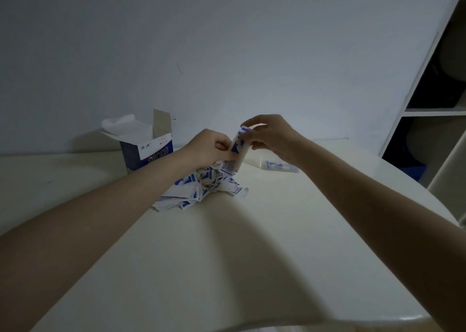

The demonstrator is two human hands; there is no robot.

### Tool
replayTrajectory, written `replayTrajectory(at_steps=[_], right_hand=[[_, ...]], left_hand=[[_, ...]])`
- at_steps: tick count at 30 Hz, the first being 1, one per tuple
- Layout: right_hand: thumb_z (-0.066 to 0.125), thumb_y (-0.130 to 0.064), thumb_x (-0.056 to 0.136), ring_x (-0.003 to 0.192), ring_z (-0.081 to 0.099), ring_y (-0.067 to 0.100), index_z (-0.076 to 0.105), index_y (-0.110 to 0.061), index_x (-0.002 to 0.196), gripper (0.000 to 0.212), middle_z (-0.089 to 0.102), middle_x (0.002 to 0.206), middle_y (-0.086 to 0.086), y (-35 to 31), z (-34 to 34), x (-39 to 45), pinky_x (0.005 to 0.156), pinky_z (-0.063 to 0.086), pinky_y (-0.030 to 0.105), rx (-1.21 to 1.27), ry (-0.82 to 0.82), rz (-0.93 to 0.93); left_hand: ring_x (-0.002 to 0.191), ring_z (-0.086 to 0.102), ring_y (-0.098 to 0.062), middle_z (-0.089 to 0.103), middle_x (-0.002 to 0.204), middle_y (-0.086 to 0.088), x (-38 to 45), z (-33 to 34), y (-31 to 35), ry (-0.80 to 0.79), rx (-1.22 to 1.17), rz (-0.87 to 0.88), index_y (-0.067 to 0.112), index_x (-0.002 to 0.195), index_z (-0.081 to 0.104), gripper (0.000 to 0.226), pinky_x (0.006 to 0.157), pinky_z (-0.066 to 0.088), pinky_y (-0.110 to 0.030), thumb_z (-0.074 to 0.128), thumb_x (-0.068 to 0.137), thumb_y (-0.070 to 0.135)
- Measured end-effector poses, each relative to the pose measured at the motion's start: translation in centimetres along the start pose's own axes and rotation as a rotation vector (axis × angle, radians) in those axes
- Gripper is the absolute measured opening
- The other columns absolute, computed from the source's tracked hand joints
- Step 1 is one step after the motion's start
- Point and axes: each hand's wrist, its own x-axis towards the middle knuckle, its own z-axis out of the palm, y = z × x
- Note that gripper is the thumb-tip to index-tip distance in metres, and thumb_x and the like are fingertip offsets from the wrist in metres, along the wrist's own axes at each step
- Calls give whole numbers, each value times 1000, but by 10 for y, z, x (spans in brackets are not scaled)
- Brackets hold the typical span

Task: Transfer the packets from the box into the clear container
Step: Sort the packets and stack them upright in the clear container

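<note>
1. The box (148, 150) stands open near the desk's (227, 256) far edge, toward its left end, flaps up. It looks already emptied, though its inside is hidden.
2. A loose heap of packets (199, 190) lies on the desk just right of the box, under the hands, probably tipped out so they can be gathered in small stacks.
3. The left hand (209, 147) has its fingers curled onto a small upright stack (237, 152) of packets, pinching its lower part above the heap. This seems meant to steady the stack while it is squared up.
4. The right hand (272, 135) grips the same stack from the top, fingers bent over its upper end, thumb side hidden. Holding it at both ends likely aligns the packets so they slide in together.
5. The clear container (280, 166) lies on its side near the far edge, just beyond the right wrist, with some blue-printed packets apparently inside. Lying down, its mouth would take a stack pushed in sideways; which end is open I cannot tell.
6. Most packets remain in the heap, so the transfer looks early.
</note>
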Motion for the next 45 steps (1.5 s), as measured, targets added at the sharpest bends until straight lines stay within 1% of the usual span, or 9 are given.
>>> replayTrajectory(at_steps=[6, 11, 14, 19, 25, 28, 31, 40, 45], right_hand=[[64, -7, 84, 73, 56, 18, 62, 3, 95, 15, 61, 86, 15, 17, 31, 2, 63, 49, 20, 121, -33, 99], [44, 0, 94, 86, 56, 26, 51, -3, 92, 8, 54, 76, 5, 15, 45, 15, 74, 53, 36, -128, -109, 60], [43, 2, 94, 76, 59, 20, 53, -5, 99, 13, 56, 80, 4, 15, 58, 12, 61, 55, 25, -190, -276, 47], [51, 0, 90, 82, 60, 28, 60, 3, 94, 11, 61, 88, 14, 18, 78, 14, 70, 55, 36, -350, -330, 28], [50, 1, 90, 80, 58, 27, 59, 5, 106, 19, 58, 91, 14, 23, 62, 16, 64, 54, 31, -368, -206, 59], [51, 4, 89, 72, 59, 26, 57, -2, 96, 10, 56, 76, 8, 26, 46, 16, 57, 53, 26, -288, -114, 90], [54, 2, 88, 71, 59, 24, 56, -6, 75, 16, 57, 73, 8, 29, 34, 18, 60, 53, 26, -197, -62, 105], [39, -1, 96, 78, 55, 16, 53, -9, 77, 25, 56, 82, 5, 20, 37, 6, 70, 48, 26, 83, -239, 126], [47, -3, 94, 82, 57, 22, 55, -10, 77, 20, 58, 88, 10, 14, 52, 3, 75, 51, 32, -11, -313, 138]], left_hand=[[62, 52, -11, 61, 69, 0, -5, -12, -12, 98, 170, -2, 13, 75, 64, 15, 63, 42, -22, 74, 77, 24], [95, 55, -9, 56, 107, 8, -24, -50, -32, -265, 585, -185, 19, 113, 56, 43, 76, 44, -18, 71, 78, 38], [73, 48, 2, 50, 92, 14, -39, -55, -49, -400, 691, -231, 21, 112, 50, 43, 58, 39, -6, 74, 77, 32], [63, 43, -2, 47, 73, 12, -39, -43, -66, -212, 698, -117, 18, 92, 55, 29, 52, 35, -15, 76, 74, 27], [60, 39, -14, 46, 66, -2, -21, -28, -65, -52, 494, -30, 3, 76, 57, 27, 53, 25, -25, 75, 75, 22], [45, 41, -4, 48, 47, 12, -14, -28, -56, -16, 243, -68, 9, 65, 51, 28, 51, 28, -23, 76, 76, 17], [50, 52, -2, 62, 64, 7, -10, -28, -49, -19, 66, -126, 8, 91, 62, 11, 47, 43, -14, 69, 83, 13], [71, 61, -13, 67, 87, -11, -12, -28, -47, 34, -258, -235, 5, 88, 65, 5, 59, 54, -13, 65, 83, 2], [54, 66, -4, 70, 70, -4, -12, -19, -37, 18, -245, -140, 5, 82, 65, 7, 53, 52, -11, 67, 81, -1]])
